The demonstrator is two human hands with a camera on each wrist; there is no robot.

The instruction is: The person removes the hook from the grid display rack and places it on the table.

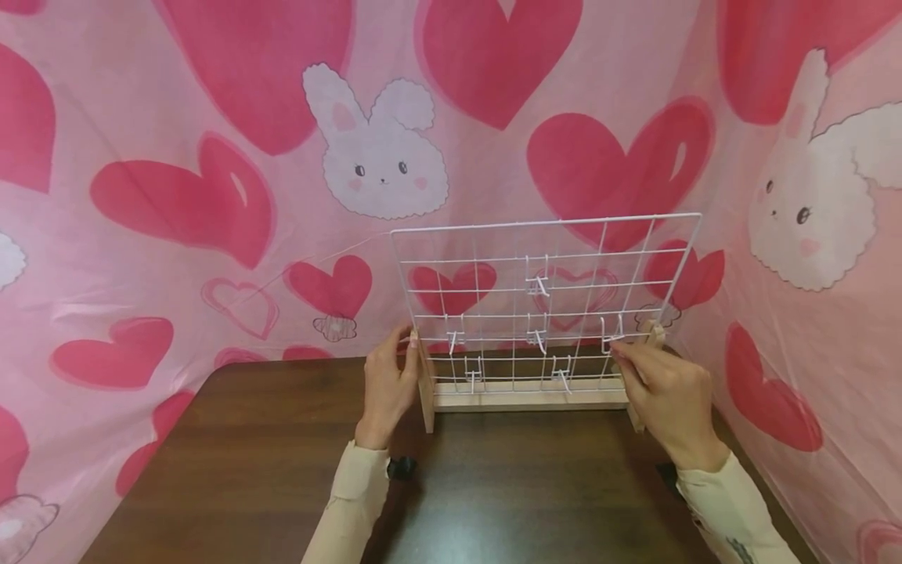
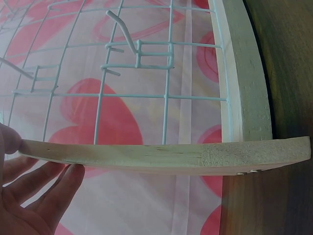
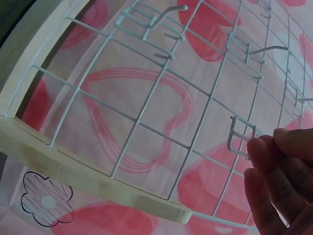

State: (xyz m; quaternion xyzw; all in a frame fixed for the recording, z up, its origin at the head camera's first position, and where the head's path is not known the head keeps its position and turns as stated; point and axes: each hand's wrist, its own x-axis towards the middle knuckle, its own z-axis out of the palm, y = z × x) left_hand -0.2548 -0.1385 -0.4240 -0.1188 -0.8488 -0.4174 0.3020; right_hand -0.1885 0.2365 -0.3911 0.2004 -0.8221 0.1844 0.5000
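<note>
A white wire grid rack (image 1: 546, 222) stands upright on the table in a wooden frame. My left hand (image 1: 390, 384) holds the left wooden post (image 2: 161, 155), thumb on one side and fingers on the other. Between thumb and fingertips, my right hand (image 1: 669, 399) pinches a white wire hook (image 3: 231, 139) at the right part of the grid, its prong hidden by the fingers. Several similar hooks hang on the wires, among them an upper middle hook (image 1: 537, 286), a left hook (image 1: 454, 339) and a lower right hook (image 1: 561, 380).
A wooden bar (image 1: 528, 398) runs along the rack's foot, and the right post (image 1: 657, 335) rises beside my right hand. Beneath lies a dark brown wooden table (image 1: 282, 454). Pink cloth (image 1: 486, 172) with hearts and rabbits hangs behind and at both sides.
</note>
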